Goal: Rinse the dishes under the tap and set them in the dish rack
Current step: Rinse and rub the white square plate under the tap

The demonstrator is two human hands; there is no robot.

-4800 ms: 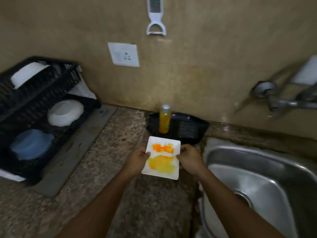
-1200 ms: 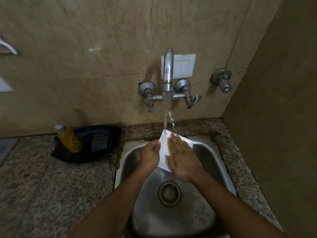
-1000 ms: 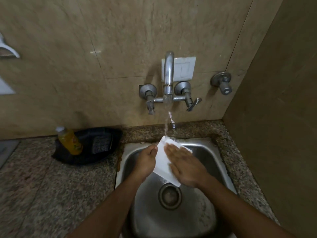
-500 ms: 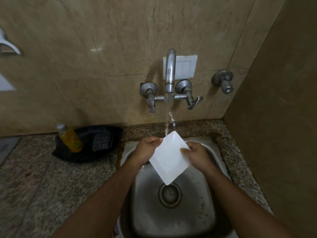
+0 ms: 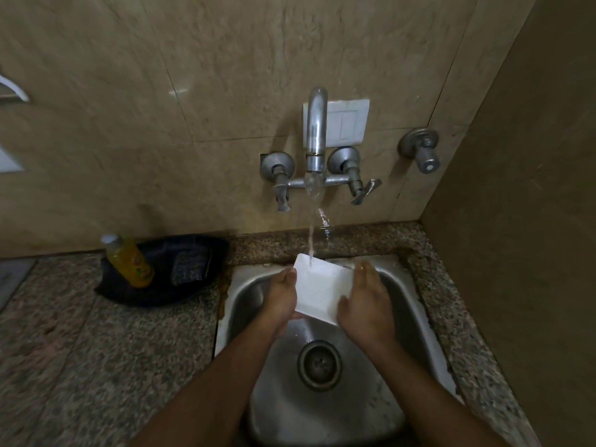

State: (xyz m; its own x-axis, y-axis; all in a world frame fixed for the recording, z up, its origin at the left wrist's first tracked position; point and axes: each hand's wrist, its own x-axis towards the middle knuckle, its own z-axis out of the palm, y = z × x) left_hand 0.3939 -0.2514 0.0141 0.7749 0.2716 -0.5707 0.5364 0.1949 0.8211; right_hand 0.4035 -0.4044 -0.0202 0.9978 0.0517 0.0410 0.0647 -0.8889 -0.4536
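Note:
A white square plate (image 5: 319, 288) is held over the steel sink (image 5: 400, 304), tilted, with its plain white side towards me. Water runs from the wall tap (image 5: 315, 137) and lands on the plate's far edge. My left hand (image 5: 281, 296) grips the plate's left edge. My right hand (image 5: 366, 301) grips its right edge, thumb on the face. No stains show on the visible side. The dish rack is out of view.
The sink drain (image 5: 319, 364) lies below the plate. On the granite counter (image 5: 96, 350) to the left, a black tray (image 5: 161, 272) holds a yellow soap bottle (image 5: 130, 261) and a scrub pad (image 5: 190, 264). A side wall closes the right.
The dirty plate came from the counter to the sink. My right hand rubbed its face under the water. Since half a second ago the plate has turned squarer, with both hands on its side edges.

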